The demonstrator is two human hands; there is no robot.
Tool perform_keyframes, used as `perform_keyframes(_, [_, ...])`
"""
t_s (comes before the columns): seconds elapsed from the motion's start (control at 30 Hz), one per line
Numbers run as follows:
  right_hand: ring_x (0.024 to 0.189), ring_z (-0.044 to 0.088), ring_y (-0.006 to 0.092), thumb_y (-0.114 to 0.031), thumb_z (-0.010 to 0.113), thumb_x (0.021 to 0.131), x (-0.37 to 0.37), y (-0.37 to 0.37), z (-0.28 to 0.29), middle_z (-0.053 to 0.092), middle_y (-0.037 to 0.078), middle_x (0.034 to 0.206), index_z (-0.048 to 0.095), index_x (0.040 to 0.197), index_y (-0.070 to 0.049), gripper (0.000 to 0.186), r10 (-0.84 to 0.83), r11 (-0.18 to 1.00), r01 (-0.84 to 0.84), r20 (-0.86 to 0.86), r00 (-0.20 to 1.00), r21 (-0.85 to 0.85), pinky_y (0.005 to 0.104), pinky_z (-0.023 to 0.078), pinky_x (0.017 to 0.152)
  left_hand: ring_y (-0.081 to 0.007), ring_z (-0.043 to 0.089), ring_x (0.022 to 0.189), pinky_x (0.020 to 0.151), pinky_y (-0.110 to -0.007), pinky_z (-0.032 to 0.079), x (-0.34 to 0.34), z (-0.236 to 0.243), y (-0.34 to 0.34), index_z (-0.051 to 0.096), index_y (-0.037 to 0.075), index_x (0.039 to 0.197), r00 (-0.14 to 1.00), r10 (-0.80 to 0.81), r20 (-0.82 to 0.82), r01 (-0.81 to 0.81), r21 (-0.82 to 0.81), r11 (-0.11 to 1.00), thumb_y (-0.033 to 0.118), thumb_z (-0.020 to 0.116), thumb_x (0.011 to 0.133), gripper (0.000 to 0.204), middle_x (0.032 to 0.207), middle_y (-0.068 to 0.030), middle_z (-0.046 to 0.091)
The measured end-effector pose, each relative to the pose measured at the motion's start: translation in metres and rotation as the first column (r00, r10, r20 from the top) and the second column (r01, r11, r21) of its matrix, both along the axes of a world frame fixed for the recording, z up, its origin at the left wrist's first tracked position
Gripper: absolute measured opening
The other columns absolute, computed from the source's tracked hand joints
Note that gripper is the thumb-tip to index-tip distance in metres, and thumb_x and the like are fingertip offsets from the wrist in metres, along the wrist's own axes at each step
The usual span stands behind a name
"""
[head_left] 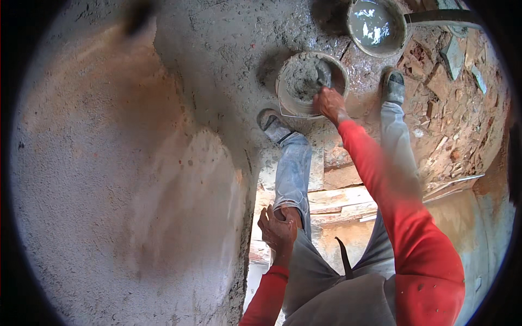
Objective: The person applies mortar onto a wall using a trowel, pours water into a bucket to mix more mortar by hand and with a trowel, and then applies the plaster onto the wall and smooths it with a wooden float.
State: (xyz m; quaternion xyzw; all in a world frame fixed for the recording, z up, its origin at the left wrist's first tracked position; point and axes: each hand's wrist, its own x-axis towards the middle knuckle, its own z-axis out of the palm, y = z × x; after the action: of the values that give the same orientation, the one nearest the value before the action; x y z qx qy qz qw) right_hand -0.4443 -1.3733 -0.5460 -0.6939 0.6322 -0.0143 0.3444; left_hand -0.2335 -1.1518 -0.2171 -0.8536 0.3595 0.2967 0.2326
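My right hand point(329, 103) is closed around the handle of a trowel point(324, 74), reaching over the near rim of a bucket point(280, 87). Grey wet mortar point(302, 76) lies inside that bucket, and the trowel's blade dips toward its right side. The handle is mostly hidden by my fingers. Down by my left knee, my left hand point(278, 231) has its fingers apart and nothing in it. It rests beside the rolled or torn edge of the jeans point(293, 168).
A second bucket point(405, 27) of greyish water stands beyond, to the right. Broken rubble point(440, 103) covers the ground at the right. A plastered wall point(136, 179) fills the left side. Wooden planks point(342, 201) lie between my legs, and my shoes flank the mortar bucket.
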Motion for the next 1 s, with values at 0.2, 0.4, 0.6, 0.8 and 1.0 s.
perform_keyframes(0.2, [0.062, 0.068, 0.0304, -0.025, 0.071, 0.095, 0.005, 0.026, 0.028, 0.072, 0.016, 0.072, 0.075, 0.096, 0.004, 0.029, -0.467, 0.871, 0.345, 0.370, 0.803, 0.350, 0.0454, 0.054, 0.061, -0.0435, 0.057, 0.134, 0.108, -0.055, 0.054, -0.004, 0.005, -0.018, 0.066, 0.004, 0.141, 1.000, 0.016, -0.012, -0.015, 0.074, 0.997, 0.047, 0.068, 0.098, 0.061, 0.146, -0.0225, 0.061])
perform_keyframes(0.4, [0.048, 0.054, 0.0101, -0.025, 0.071, 0.096, 0.030, -0.073, 0.094, 0.062, 0.002, 0.065, 0.069, 0.087, 0.000, 0.027, -0.798, 0.518, 0.322, 0.313, 0.516, 0.792, 0.0317, 0.042, 0.046, -0.0470, 0.050, 0.143, 0.115, -0.058, 0.047, 0.009, 0.013, -0.037, 0.064, 0.002, 0.145, 0.995, 0.055, -0.077, -0.049, 0.081, 0.996, 0.048, 0.065, 0.101, 0.064, 0.149, -0.0229, 0.061])
perform_keyframes(0.6, [0.053, 0.064, 0.0298, -0.028, 0.074, 0.091, 0.089, -0.155, 0.061, 0.069, 0.015, 0.066, 0.070, 0.081, -0.003, 0.028, -0.664, 0.710, 0.704, 0.311, 0.680, -0.023, 0.0439, 0.053, 0.057, -0.0403, 0.053, 0.140, 0.112, -0.051, 0.052, 0.035, 0.006, -0.027, 0.063, 0.008, 0.146, 1.000, 0.021, -0.008, -0.019, 0.161, 0.987, 0.045, 0.079, 0.089, 0.071, 0.151, -0.0169, 0.058])
perform_keyframes(0.8, [0.074, 0.076, 0.0439, -0.031, 0.075, 0.088, 0.285, -0.195, 0.044, 0.074, 0.022, 0.074, 0.078, 0.088, -0.006, 0.025, -0.434, 0.882, 0.458, 0.188, 0.881, -0.109, 0.0530, 0.059, 0.067, -0.0425, 0.051, 0.142, 0.119, -0.053, 0.046, 0.050, 0.005, -0.014, 0.062, 0.007, 0.147, 0.999, 0.050, 0.020, -0.051, 0.082, 0.995, 0.045, 0.082, 0.085, 0.076, 0.152, -0.0176, 0.057])
perform_keyframes(1.0, [0.076, 0.069, 0.0502, -0.032, 0.077, 0.089, 0.228, 0.011, 0.136, 0.071, 0.027, 0.078, 0.071, 0.085, -0.004, 0.029, -0.306, 0.945, 0.236, 0.355, 0.883, 0.226, 0.0600, 0.054, 0.069, -0.0428, 0.052, 0.139, 0.116, -0.053, 0.049, 0.040, 0.004, -0.008, 0.063, 0.005, 0.146, 0.995, 0.095, -0.020, -0.093, 0.083, 0.992, 0.046, 0.080, 0.087, 0.073, 0.149, -0.0202, 0.057])
